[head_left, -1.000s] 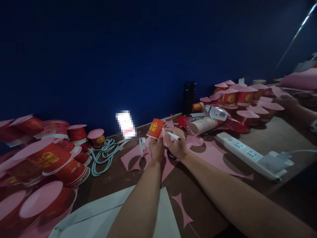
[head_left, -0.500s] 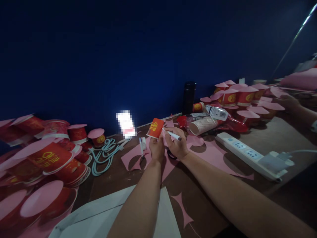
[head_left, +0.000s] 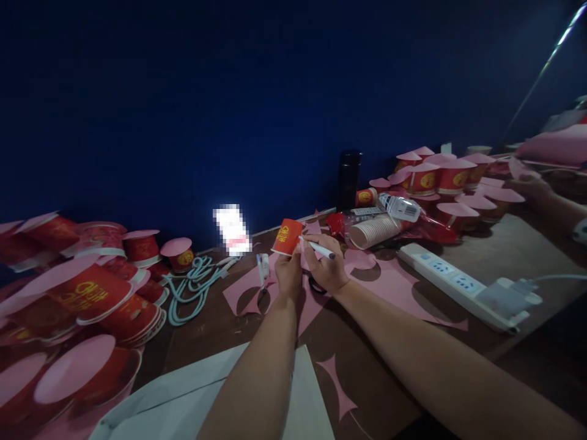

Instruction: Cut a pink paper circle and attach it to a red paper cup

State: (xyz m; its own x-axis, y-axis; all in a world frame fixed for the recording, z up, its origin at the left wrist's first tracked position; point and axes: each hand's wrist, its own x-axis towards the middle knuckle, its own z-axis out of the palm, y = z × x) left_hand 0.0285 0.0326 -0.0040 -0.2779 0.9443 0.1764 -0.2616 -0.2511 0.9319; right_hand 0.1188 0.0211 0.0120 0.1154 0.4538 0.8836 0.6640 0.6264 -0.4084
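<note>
My left hand [head_left: 288, 274] is closed on a red paper cup [head_left: 287, 237] with yellow characters, held tilted above the table. In my right hand [head_left: 328, 266] is a white marker [head_left: 322, 250] with a dark end, its front end close to the cup's right side. Whether the tip touches the cup I cannot make out. Beneath both hands lies cut pink paper [head_left: 389, 284] with round holes. A small white tube-like item [head_left: 263, 267] rests left of my left hand. Partly hidden under my right wrist are dark loops [head_left: 316, 286], perhaps scissor handles.
Red cups with pink paper discs crowd the left [head_left: 92, 290] and back right [head_left: 426, 178]. A power strip [head_left: 452, 281], stacked cups in plastic [head_left: 373, 232], a black flask [head_left: 349, 180], a lit phone [head_left: 232, 231] and a coiled cable [head_left: 190, 293] surround my hands. Another person's hand [head_left: 534, 186] is far right.
Both my hands stay almost in place, with the cup and marker still held. The whole view shifts slightly left. At far right, the other person's hand and its pink paper have moved a little.
</note>
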